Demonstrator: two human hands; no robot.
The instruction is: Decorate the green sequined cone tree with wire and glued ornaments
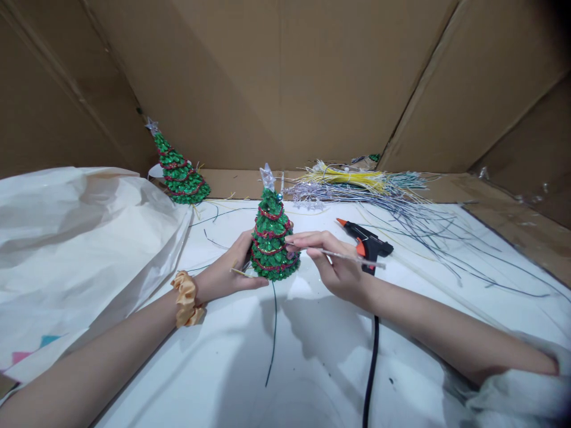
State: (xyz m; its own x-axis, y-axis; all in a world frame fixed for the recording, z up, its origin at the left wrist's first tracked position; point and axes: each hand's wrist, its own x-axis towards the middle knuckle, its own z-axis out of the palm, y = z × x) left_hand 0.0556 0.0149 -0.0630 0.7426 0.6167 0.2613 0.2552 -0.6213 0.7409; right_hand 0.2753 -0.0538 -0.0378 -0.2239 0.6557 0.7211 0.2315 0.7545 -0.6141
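Note:
A small green glitter Christmas tree with red trim and a clear star on top stands upright on the white table sheet. My left hand is closed around its base from the left, and a yellow scrunchie sits on that wrist. My right hand pinches a thin silvery stem whose tip touches the tree's right side. A dark wire trails from under the tree toward me.
A black and orange glue gun lies just behind my right hand, its cord running toward me. A second tree leans at the back left. Bundles of yellow, silver and blue stems spread at the back right. Crumpled white paper fills the left. Cardboard walls surround the table.

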